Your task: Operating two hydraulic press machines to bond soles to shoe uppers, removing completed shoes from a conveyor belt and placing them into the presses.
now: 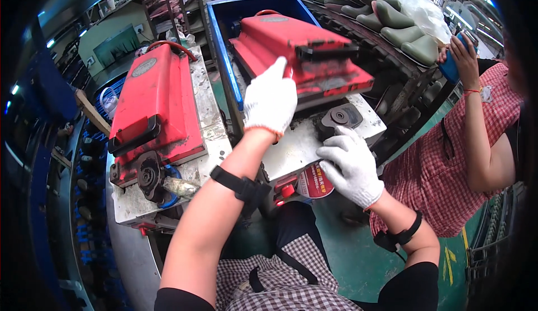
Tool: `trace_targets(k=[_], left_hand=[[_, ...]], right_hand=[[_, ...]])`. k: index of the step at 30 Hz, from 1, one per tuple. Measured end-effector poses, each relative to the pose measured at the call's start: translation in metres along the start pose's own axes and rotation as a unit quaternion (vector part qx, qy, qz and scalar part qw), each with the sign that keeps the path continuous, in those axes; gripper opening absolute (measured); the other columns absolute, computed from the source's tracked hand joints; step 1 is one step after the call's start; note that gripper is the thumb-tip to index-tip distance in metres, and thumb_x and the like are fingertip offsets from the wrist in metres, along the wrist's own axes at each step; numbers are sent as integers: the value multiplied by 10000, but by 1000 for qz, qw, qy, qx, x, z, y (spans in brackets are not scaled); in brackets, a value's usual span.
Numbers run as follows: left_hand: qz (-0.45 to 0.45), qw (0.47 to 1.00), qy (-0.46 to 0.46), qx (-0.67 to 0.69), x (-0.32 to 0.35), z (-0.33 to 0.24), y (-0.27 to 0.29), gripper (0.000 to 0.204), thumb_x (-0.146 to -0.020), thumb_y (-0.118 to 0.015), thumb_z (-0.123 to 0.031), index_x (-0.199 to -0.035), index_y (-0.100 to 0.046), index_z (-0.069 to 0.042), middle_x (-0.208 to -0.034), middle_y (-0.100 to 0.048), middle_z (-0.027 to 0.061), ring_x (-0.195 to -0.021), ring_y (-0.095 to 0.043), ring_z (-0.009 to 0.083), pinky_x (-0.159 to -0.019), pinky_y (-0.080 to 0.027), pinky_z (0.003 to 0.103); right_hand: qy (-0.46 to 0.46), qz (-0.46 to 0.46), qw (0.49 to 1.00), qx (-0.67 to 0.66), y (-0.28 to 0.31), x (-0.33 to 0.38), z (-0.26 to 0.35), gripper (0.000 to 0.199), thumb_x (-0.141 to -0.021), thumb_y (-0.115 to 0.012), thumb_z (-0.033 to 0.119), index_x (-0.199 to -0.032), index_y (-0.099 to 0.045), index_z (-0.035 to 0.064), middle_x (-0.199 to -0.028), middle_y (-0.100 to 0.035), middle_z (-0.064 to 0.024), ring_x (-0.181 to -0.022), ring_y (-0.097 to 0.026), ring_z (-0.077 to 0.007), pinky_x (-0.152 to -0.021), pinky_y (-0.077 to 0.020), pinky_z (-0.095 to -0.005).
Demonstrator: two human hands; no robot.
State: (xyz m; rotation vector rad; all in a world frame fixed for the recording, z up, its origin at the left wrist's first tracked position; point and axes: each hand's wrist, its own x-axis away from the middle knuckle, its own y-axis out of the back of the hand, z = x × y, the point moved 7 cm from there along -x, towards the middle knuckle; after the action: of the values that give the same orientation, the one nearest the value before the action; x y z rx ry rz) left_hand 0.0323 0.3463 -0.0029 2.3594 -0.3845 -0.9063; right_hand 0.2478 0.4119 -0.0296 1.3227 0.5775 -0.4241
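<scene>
My left hand (270,99), in a white knit glove, is at the near left side of a red metal lid (291,47); at least one finger is stretched out, the others partly hidden. The lid is slightly blurred, and its near end sits above a pale metal base (294,151). A black handle (328,51) crosses this end. My right hand (352,164), in a matching glove, is just in front of a dark round latch (340,116) on the base, its fingers bent and apart. Whether its fingertips touch the latch, I cannot tell.
A second red-lidded machine (162,95) stands to the left, with its own dark latch (149,176). A blue-rimmed bin (224,53) lies behind the right lid. Green boot-shaped pieces (392,28) line a rack. A person in a red checked apron (443,171) stands close at right.
</scene>
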Motion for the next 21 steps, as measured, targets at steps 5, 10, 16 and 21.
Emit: trace_targets(k=[5,10,16,21], left_hand=[[-25,986,-65,-153,35,22,-38,545,-891,-518,-183,-1413,-591,-42,-1336,-653,166,-1210,-613,343,-1059,-455,460],[-64,964,-116,-231,36,23,-43,558,-871,-552,-191,-1400,-573,-14,-1225,-664,146,-1090,-621,313,-986,-470,475],[-56,968,-106,-220,39,21,-46,559,-837,-607,-203,-1365,-590,-18,-1210,-665,142,-1092,-624,302,-985,-471,473],[-137,960,-144,-196,44,28,-46,560,-834,-610,-207,-1361,-591,-20,-1168,-653,133,-1076,-618,303,-1001,-464,481]], right_hand=[[43,-72,994,77,-11,6,1,259,-778,-771,84,-1029,-724,125,-987,-662,-55,-1055,-659,-329,-1000,-510,-499],[100,-185,968,140,3,16,-10,381,-661,-742,7,-1018,-720,140,-957,-658,-53,-953,-681,-292,-867,-568,-457],[93,-226,966,89,-8,22,-9,415,-685,-694,-51,-1060,-726,124,-960,-667,-74,-961,-682,-308,-900,-561,-472],[100,-177,977,63,-20,7,5,380,-716,-682,-39,-1063,-725,112,-964,-678,-88,-947,-684,-310,-953,-545,-514]])
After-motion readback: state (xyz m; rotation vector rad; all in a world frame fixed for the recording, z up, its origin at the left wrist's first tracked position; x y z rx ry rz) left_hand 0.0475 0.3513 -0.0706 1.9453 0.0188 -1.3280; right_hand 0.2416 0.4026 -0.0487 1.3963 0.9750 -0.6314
